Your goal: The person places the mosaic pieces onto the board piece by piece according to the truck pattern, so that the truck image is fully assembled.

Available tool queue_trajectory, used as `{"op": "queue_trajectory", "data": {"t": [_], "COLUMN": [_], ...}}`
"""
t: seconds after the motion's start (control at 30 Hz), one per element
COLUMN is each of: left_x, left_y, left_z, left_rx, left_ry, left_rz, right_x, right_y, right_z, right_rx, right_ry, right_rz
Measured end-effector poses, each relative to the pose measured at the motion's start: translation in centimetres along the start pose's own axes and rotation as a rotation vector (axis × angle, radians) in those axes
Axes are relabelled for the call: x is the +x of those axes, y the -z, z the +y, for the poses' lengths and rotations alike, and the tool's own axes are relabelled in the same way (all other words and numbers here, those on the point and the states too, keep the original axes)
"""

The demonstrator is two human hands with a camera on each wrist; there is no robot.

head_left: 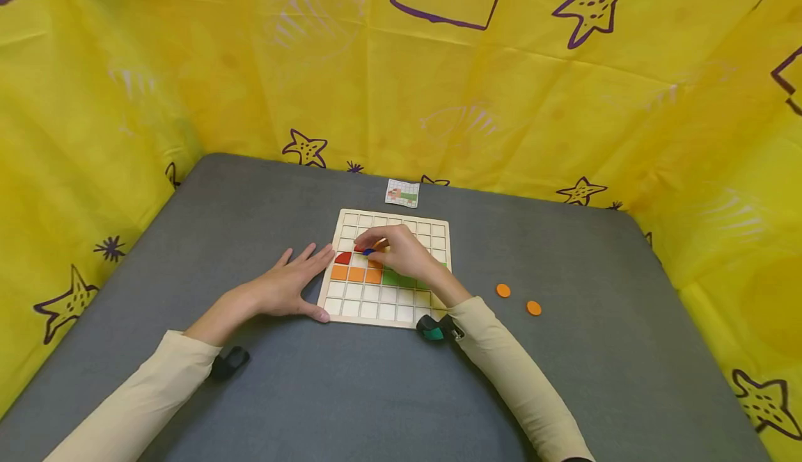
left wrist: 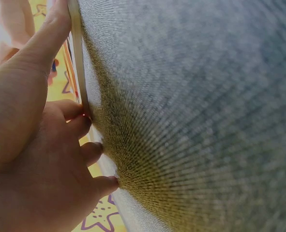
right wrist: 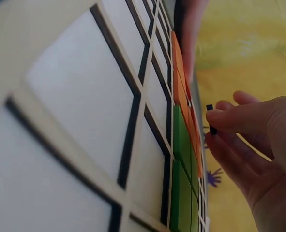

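Observation:
A light wooden grid board lies on the grey table. Orange square tiles sit in one of its rows, with green tiles to their right. One red piece with a rounded side lies above the orange row, and more red shows by the right fingertips. Over these cells, my right hand pinches a small dark blue piece between thumb and fingers. My left hand is spread flat at the board's left edge, fingertips and thumb right at the rim.
Two orange discs lie on the table right of the board. Behind the board is a small card printed with a coloured grid. Yellow patterned cloth encloses the table's back and sides.

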State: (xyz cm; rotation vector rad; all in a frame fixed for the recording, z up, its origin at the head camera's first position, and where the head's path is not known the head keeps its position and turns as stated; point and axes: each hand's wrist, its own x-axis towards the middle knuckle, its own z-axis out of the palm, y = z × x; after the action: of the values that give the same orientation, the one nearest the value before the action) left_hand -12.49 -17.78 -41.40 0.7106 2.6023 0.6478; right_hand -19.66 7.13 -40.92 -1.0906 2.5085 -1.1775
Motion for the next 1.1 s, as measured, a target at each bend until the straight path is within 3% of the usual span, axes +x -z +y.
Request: {"op": "queue_trajectory", "data": {"t": [0.27, 0.63, 0.9, 1.1], "left_x": [0.0, -0.2, -0.1, -0.1], "left_y": [0.0, 0.0, 0.0, 0.0], "left_z": [0.2, 0.2, 0.2, 0.3], "left_rx": [0.004, -0.001, 0.003, -0.002], "left_ry": [-0.019, -0.027, -0.03, -0.018], "left_rz": [0.006, 0.008, 0.016, 0.012], "right_x": [0.3, 0.8, 1.0, 0.6], "right_y": [-0.8, -1.2, -1.3, -0.8], "right_z": [-0.7, -1.6, -1.4, -1.4], "right_rx": [-0.145, -0.181, -0.146, -0.151], "right_ry": [0.015, 0.001, 0.01, 0.017], "right_rz": [-0.051, -0.083, -0.101, -0.079]}}
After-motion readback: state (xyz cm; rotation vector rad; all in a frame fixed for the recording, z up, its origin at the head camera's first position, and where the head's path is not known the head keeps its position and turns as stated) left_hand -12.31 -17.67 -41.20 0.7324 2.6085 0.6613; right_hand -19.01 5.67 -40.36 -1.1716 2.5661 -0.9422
